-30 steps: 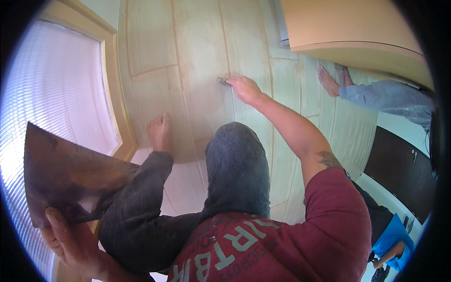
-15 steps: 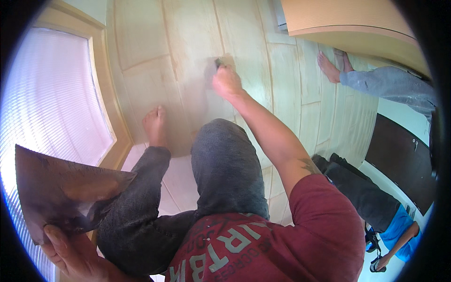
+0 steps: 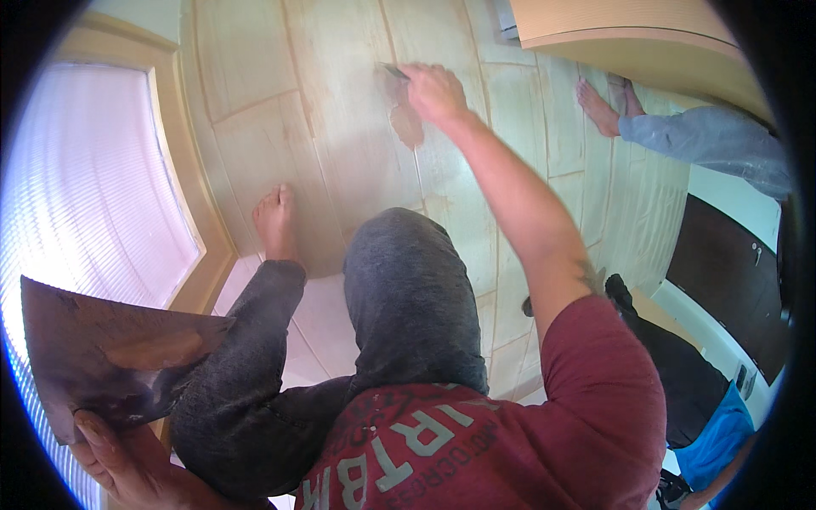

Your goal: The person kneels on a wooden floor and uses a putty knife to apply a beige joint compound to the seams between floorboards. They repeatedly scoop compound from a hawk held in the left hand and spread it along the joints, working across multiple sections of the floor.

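Note:
My right hand [image 3: 436,92] is closed around a small dark-edged scraper [image 3: 393,71], which it presses to the plank-patterned floor tiles [image 3: 340,161]. Just below the scraper, a wet brown smear of paste [image 3: 406,124] lies over a joint between the tiles. At the lower left, my left hand [image 3: 123,459] grips the near edge of a dark, stained flat sheet [image 3: 76,340], thumb on top. A lump of brown paste [image 3: 161,347] rests on that sheet, whose right end reaches my knee. My left fingers under the sheet are partly hidden.
A wood-framed ribbed translucent panel [image 3: 102,170] stands at left, and a wooden cabinet [image 3: 629,42] at upper right. Beside the cabinet are a person's bare feet [image 3: 599,106]. Another person in a blue shirt [image 3: 718,438] is at lower right, near a dark door [image 3: 722,285].
My right hand has moved away from me and slightly right with the scraper, uncovering the brown smear. The person in blue has shifted toward the lower right. My left hand holds nearly still.

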